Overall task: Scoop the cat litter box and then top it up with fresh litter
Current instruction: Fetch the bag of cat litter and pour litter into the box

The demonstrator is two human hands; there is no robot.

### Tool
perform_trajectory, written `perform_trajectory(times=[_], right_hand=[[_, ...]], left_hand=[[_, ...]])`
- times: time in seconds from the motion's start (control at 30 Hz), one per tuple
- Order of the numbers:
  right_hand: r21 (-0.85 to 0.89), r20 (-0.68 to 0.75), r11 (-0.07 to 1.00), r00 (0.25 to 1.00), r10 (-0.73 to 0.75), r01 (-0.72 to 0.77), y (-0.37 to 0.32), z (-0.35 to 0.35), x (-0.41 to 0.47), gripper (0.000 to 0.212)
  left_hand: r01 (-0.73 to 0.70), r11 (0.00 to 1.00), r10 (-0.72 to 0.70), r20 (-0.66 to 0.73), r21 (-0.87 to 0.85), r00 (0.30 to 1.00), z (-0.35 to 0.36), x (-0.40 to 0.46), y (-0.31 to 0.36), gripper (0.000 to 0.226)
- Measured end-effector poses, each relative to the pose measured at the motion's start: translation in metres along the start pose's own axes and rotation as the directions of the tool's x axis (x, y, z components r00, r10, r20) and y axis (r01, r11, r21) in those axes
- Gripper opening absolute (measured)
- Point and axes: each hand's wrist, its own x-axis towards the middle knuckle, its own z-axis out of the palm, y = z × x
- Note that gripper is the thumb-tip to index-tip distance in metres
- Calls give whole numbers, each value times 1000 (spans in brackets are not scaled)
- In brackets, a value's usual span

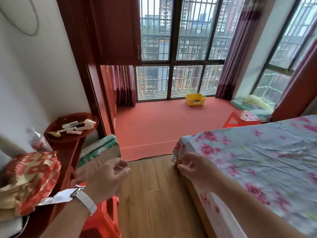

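The yellow plastic litter box point(195, 99) sits far off on the raised red carpeted platform point(154, 121) against the barred window point(180, 48). Nearer lies wood-plank floor point(154, 194), with a floral-sheeted bed point(257, 152) to the right. Left hand point(109, 176) and right hand point(193, 167) hover loosely curled, holding nothing. An orange plastic stool point(104, 219) stands below the left wrist.

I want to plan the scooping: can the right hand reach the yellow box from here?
Probably not yet. The yellow box sits far across the red floor by the window, well beyond the right hand. Nothing blocks the way.
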Motion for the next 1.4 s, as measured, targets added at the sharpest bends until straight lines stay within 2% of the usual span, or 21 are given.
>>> perform_trajectory(times=[0.03, 0.2, 0.43, 0.57, 0.67, 0.8, 0.9, 1.13, 1.4], right_hand=[[6, -16, 1000, 1000, 6, -6, 3, -5, 10, 20], [24, -21, 999, 999, 33, -32, 36, -12, 71, 28], [76, 47, 997, 999, -27, 23, 87, -32, 202, 42], [82, 53, 996, 998, -35, 31, 113, -66, 272, 44], [70, 10, 996, 998, -54, 53, 129, -89, 318, 40], [83, 17, 996, 999, -41, 39, 144, -104, 355, 41], [70, 4, 997, 1000, -29, 28, 153, -114, 387, 42], [56, -47, 998, 999, 13, -11, 149, -124, 464, 39], [-71, -78, 989, 989, 128, -133, 123, -116, 596, 38]], left_hand=[[-18, 1000, 18, 6, 16, 1000, 4, 14, 3, 9], [-51, 996, 43, 99, 70, 994, 31, 88, 15, 10], [4, 998, -6, 40, 61, 999, 71, 209, 50, 44], [6, 996, -11, 59, 89, 998, 86, 279, 84, 33], [-40, 995, 33, 78, 88, 996, 98, 321, 94, 42], [-22, 992, 7, 114, 128, 993, 111, 362, 104, 36], [-50, 993, 39, 97, 110, 995, 117, 402, 105, 35], [-119, 989, 104, 151, 92, 983, 134, 512, 88, 22], [-236, 972, 226, 208, 24, 952, 130, 672, 53, 20]])
